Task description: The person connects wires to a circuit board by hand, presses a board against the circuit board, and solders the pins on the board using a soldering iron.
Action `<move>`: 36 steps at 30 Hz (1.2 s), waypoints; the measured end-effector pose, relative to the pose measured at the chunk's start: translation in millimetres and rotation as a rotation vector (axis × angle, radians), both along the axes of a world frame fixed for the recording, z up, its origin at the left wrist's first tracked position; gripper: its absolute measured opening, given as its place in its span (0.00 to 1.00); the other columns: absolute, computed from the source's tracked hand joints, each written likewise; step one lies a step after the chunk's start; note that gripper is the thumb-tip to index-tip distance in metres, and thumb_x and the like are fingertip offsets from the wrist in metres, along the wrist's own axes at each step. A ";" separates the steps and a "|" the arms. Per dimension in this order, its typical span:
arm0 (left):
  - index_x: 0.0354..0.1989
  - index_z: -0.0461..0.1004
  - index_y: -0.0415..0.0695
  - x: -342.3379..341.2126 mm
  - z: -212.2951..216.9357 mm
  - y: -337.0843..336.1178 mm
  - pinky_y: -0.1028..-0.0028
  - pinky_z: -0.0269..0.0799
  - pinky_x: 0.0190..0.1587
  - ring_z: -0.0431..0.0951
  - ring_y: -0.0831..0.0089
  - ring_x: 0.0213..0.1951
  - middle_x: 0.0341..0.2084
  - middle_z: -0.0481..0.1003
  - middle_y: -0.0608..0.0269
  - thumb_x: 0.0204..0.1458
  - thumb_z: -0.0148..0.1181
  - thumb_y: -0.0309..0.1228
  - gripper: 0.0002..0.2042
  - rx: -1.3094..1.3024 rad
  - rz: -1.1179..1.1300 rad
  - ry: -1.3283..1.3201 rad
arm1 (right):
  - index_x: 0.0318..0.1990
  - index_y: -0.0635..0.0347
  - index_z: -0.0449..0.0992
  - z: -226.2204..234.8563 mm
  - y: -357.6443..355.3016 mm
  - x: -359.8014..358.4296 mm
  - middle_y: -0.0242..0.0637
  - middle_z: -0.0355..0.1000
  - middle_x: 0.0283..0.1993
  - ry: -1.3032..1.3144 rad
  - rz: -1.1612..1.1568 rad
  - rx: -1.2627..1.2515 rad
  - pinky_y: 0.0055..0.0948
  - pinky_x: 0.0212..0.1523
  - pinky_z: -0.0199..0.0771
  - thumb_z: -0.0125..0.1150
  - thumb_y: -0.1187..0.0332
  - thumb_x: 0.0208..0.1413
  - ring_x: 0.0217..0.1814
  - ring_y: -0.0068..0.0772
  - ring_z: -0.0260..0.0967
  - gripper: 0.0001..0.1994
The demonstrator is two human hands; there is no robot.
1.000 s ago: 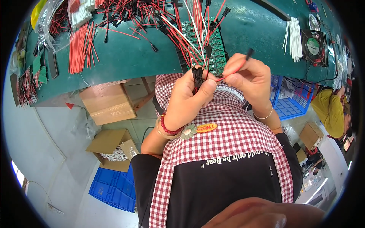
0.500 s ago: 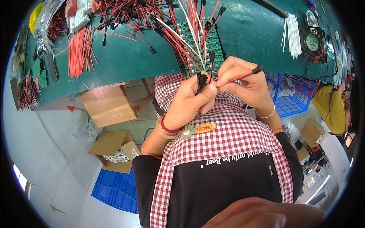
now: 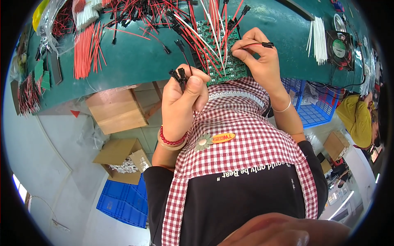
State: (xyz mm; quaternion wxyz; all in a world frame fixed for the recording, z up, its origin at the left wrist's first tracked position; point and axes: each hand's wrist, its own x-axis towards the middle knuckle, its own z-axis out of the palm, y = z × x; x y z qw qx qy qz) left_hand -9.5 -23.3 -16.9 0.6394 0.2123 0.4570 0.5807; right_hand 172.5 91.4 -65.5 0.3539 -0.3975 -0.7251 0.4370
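My left hand is closed round a few wire leads with black connectors, whose ends stick up above the fist. It is held over my lap, left of the green circuit board panel. Above the panel's right side, my right hand pinches one red-and-black wire lead between thumb and fingers; its black connector points right. The lead's other end is hidden at the fingertips. Red and white wires stand up from the panel, which lies at the bench's near edge.
Loose red-black leads are heaped at the back left of the green bench. Red wires lie left of them. White wires and a black fan are at the right. Cardboard boxes and blue crates stand below.
My hands have come apart: the left moved left and slightly down with its leads, the right moved up over the circuit board panel with one lead.
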 end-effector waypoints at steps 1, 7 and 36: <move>0.37 0.68 0.38 -0.6 -0.6 -0.3 0.82 0.51 0.21 0.59 0.86 0.17 0.15 0.62 0.73 0.64 0.50 0.34 0.10 -0.002 -0.005 0.008 | 0.32 0.66 0.80 0.9 0.5 -1.2 0.34 0.67 0.30 0.001 0.004 0.000 0.24 0.32 0.68 0.65 0.76 0.46 0.32 0.27 0.67 0.05; 0.37 0.68 0.38 2.1 -1.6 0.7 0.82 0.50 0.20 0.59 0.86 0.17 0.15 0.62 0.73 0.64 0.50 0.35 0.10 -0.005 -0.038 0.016 | 0.31 0.66 0.80 2.8 -0.2 -3.9 0.36 0.68 0.30 -0.051 0.017 -0.007 0.24 0.32 0.68 0.65 0.76 0.46 0.30 0.28 0.68 0.04; 0.38 0.68 0.37 10.3 -1.6 0.1 0.83 0.52 0.21 0.60 0.85 0.18 0.17 0.63 0.73 0.63 0.51 0.34 0.11 -0.030 -0.088 0.049 | 0.27 0.60 0.75 11.6 -4.7 -13.3 0.31 0.64 0.30 -0.243 0.070 0.372 0.33 0.35 0.59 0.66 0.72 0.44 0.35 0.32 0.65 0.05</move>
